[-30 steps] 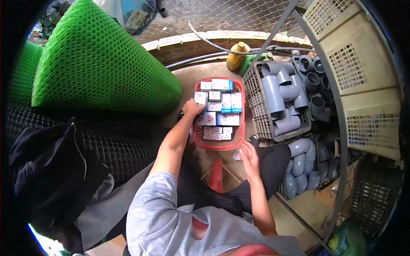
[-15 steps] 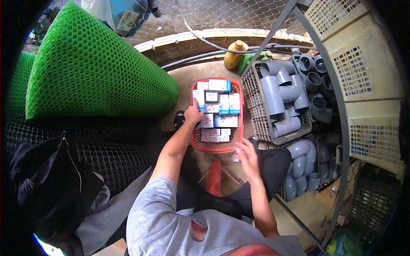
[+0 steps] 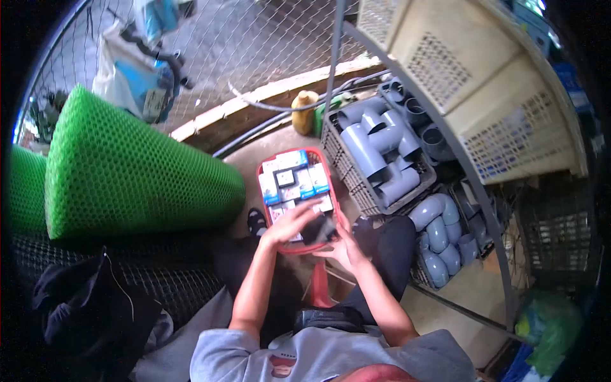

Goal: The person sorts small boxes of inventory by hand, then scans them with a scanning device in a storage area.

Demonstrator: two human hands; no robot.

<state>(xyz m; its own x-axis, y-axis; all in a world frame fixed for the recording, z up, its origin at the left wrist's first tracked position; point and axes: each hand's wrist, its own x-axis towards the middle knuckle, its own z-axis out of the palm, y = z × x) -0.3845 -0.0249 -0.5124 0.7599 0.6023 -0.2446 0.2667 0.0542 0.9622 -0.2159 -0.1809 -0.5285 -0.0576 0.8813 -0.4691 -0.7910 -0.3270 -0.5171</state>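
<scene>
A red basket (image 3: 262,167) stands on the floor, packed with small white and blue boxes (image 3: 320,177). Near its front end, a dark, motion-blurred object (image 3: 318,230) is between my hands; what it is cannot be made out. My right hand (image 3: 347,247) grips this object from the right, thumb above and fingers below. From the left, my left hand (image 3: 291,224) reaches over the front boxes with fingers stretched out beside the object; whether it touches it is unclear. A small black-edged box (image 3: 284,178) lies among the rear boxes.
Rolled green mesh (image 3: 140,172) lies at the left, with a dark jacket (image 3: 79,293) below it. Crates of grey pipe fittings (image 3: 364,151) stand at the right, near pale plastic crates (image 3: 509,137). A yellow bottle (image 3: 304,113) is behind the basket, by a wire fence (image 3: 254,44).
My left hand has left the boxes at the basket's left side and moved toward my right hand. A dark object now shows between them. The view has shifted and tilted.
</scene>
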